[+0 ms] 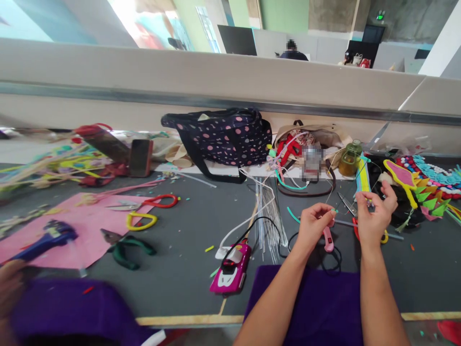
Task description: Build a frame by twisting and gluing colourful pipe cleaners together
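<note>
I'm pinching a tiny green bit (334,211) with my left grip (314,223) | right grip (375,216): I'm not seeing if it's pinching | bit's looking light, maybe soft; I'm choosing its edges

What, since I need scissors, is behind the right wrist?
Scissors and a pale stick. Blades and a red handle show left of the right wrist, a yellow handle right of it. The wrist covers whatever lies between.

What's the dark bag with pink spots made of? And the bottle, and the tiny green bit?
The bag looks like matte cloth: it sags in soft folds. The bottle is shiny and see-through, maybe glass, maybe clear plastic. The green bit in the left hand is too small to tell.
</note>
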Demonstrator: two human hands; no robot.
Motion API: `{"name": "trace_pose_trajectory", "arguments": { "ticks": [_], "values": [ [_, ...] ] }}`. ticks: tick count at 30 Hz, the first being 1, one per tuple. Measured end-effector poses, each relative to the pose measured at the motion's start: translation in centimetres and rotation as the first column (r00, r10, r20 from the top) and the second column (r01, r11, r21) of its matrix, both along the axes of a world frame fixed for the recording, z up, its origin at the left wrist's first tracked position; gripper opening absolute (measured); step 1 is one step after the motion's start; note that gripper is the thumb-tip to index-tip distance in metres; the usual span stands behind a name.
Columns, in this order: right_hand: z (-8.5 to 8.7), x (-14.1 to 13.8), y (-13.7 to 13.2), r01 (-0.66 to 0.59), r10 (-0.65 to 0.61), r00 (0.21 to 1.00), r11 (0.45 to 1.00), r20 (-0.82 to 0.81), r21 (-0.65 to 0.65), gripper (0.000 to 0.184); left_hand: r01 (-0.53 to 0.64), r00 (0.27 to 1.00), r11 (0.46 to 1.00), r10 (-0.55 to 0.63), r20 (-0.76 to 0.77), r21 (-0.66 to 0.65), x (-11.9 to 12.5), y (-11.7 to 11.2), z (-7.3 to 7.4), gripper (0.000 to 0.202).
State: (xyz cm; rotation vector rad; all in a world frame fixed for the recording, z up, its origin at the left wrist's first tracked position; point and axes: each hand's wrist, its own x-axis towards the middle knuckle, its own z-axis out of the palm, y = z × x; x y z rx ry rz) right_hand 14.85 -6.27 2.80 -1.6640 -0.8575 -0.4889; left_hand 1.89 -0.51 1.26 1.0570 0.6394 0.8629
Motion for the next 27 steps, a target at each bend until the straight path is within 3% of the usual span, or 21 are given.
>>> {"name": "trace_pose_trajectory", "arguments": {
  "ticks": [7,9,11,13,14,16,18,21,24,27],
  "values": [
    [0.6,-0.3,-2.8,0.087,-0.05,0.988,0.962,-0.144,0.258,0.022,-0.055,0.998,0.998,0.057,0.041,-0.044,-0.5,0.8,0.0,0.026],
    [0.1,0.0,-3.9,0.107,-0.045,0.982,0.931,-0.184,0.348,0.021,-0.084,0.995,0.994,0.088,0.054,-0.072,-0.9,1.2,0.0,0.027],
    [-1.0,0.3,-4.8,0.069,0.01,0.975,0.937,-0.222,0.344,0.024,-0.107,0.99,0.987,0.117,0.083,-0.118,-1.5,1.8,0.2,0.03],
    [-2.4,0.6,-5.5,-0.104,0.151,0.949,0.979,-0.276,0.177,0.033,-0.147,0.979,0.975,0.168,0.118,-0.169,-2.1,2.5,0.3,0.033],
    [-3.2,0.5,-5.7,-0.222,0.216,0.926,0.975,-0.309,0.017,0.035,-0.17,0.97,0.967,0.198,0.142,-0.188,-2.4,2.8,0.4,0.033],
    [-4.6,0.1,-5.7,-0.378,0.255,0.898,0.865,-0.359,-0.329,0.032,-0.205,0.949,0.955,0.248,0.196,-0.215,-3.0,3.5,0.4,0.034],
    [-5.7,-0.8,-5.3,-0.397,0.228,0.902,0.774,-0.368,-0.493,0.027,-0.214,0.933,0.945,0.273,0.235,-0.248,-3.4,4.1,0.3,0.035],
    [-6.6,-2.4,-4.2,-0.326,0.163,0.941,0.67,-0.297,-0.667,0.029,-0.219,0.918,0.931,0.298,0.26,-0.293,-3.7,4.7,0.0,0.036],
    [-7.2,-3.4,-3.1,-0.299,0.198,0.954,0.571,-0.225,-0.765,0.034,-0.218,0.913,0.925,0.307,0.271,-0.312,-3.9,4.9,-0.2,0.037],
    [-7.8,-4.0,-2.3,-0.288,0.219,0.955,0.511,-0.201,-0.81,0.036,-0.202,0.914,0.928,0.294,0.281,-0.312,-4.0,4.8,-0.1,0.037]
  ]
}}
